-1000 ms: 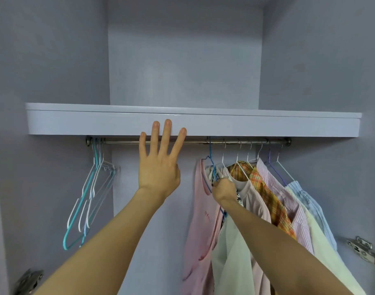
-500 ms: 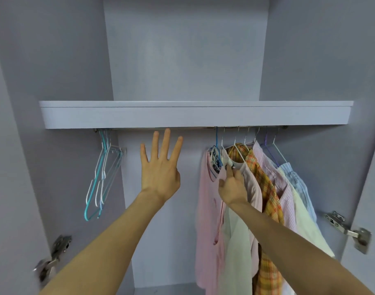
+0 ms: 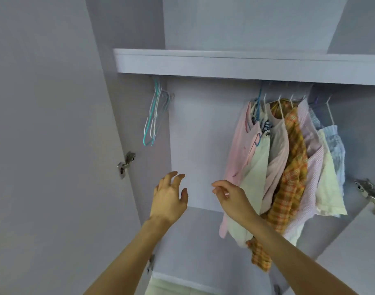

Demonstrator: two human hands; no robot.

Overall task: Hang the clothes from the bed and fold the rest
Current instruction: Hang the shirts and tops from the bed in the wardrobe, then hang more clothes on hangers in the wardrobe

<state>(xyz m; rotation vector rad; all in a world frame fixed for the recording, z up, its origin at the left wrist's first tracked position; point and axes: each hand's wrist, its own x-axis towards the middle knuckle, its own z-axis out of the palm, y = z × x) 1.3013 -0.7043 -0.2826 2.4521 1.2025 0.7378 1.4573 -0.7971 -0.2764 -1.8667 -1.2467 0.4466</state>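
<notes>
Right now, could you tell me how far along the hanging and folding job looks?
Done: a row of garments, including the orange plaid shirt, hangs under the grey shelf. In hand: nothing; the left hand and right hand are empty, fingers relaxed. Left: spare teal and white hangers remain; the bed and any folding are out of view.

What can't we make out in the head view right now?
- Rail: hidden behind the shelf front.
- Clothes count: garments overlap, so no exact number.
- Empty hangers: bunched and thin, count unclear.
- Bed and unhung clothes: out of frame.
- Left hand and right hand: both hold nothing; right-hand fingertips slightly blurred.
</notes>
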